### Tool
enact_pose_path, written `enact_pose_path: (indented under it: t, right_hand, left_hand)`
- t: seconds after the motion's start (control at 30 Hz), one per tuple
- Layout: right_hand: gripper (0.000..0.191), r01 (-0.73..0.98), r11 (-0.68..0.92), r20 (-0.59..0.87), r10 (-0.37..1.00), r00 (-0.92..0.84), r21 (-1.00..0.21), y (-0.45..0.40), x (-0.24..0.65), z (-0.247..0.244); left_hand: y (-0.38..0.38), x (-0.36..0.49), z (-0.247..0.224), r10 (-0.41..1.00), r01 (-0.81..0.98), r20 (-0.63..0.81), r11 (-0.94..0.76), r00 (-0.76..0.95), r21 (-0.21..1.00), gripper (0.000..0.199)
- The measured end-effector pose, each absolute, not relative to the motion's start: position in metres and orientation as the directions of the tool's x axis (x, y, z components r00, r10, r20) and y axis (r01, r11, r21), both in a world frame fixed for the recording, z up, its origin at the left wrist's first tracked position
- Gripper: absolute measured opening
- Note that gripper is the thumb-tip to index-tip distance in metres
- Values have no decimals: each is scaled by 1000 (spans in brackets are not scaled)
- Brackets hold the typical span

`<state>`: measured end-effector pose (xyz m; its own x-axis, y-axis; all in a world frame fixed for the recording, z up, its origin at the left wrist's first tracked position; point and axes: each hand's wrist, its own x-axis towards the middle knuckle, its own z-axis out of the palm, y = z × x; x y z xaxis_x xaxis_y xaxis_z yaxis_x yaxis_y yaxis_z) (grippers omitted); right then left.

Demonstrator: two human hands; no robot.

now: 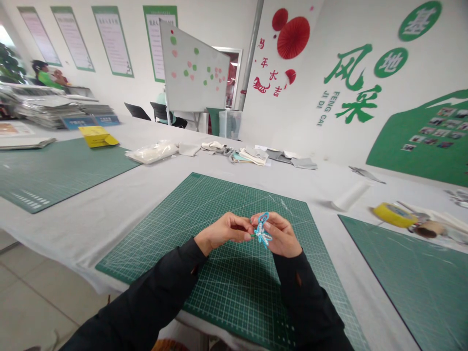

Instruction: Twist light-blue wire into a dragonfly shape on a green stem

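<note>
Dark sleeves (pixel 164 282) fill the near edge of my head view, reaching over a green cutting mat (pixel 219 278)! Above it, my right hand (pixel 283 236) pinches a blue ornament (pixel 262 233) with white beads, between thumb and fingers; my left hand (pixel 224 231) closes its fingertips at the ornament's thin green end. Beyond, a clear plastic packet (pixel 153 152) lies on white cloth (pixel 91 214).
</note>
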<state>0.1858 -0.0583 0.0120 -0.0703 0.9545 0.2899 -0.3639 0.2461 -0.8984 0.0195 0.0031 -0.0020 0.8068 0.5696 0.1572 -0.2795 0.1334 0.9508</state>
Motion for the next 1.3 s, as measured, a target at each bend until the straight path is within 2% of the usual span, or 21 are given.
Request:
enact_pose_path:
  t: [0.1, 0.3, 0.43, 0.53, 1.0, 1.3]
  right_hand:
    - [13, -364, 269, 320, 943, -87, -892, -59, 186, 12]
    - [26, -371, 273, 331, 938, -101, -888, -60, 184, 14]
    - [16, -393, 266, 305, 952, -38, -880, -58, 180, 15]
    - [15, -446, 267, 292, 956, 13, -854, -56, 179, 15]
    - [9, -565, 257, 335, 941, -36, -784, -55, 177, 11]
    - [13, -382, 266, 285, 959, 10, -885, -57, 184, 15]
  left_hand:
    - [3, 19, -3, 572, -269, 144, 140, 808, 953, 16]
    - [3, 19, -4, 576, -261, 160, 96, 801, 961, 15]
    - [3, 18, -3, 567, -257, 145, 121, 810, 959, 16]
    - [4, 17, -5, 562, -260, 138, 143, 815, 955, 15]
    - [2, 17, 1, 564, -292, 136, 197, 815, 936, 19]
    - [2, 16, 0, 558, -219, 116, 121, 822, 968, 19]
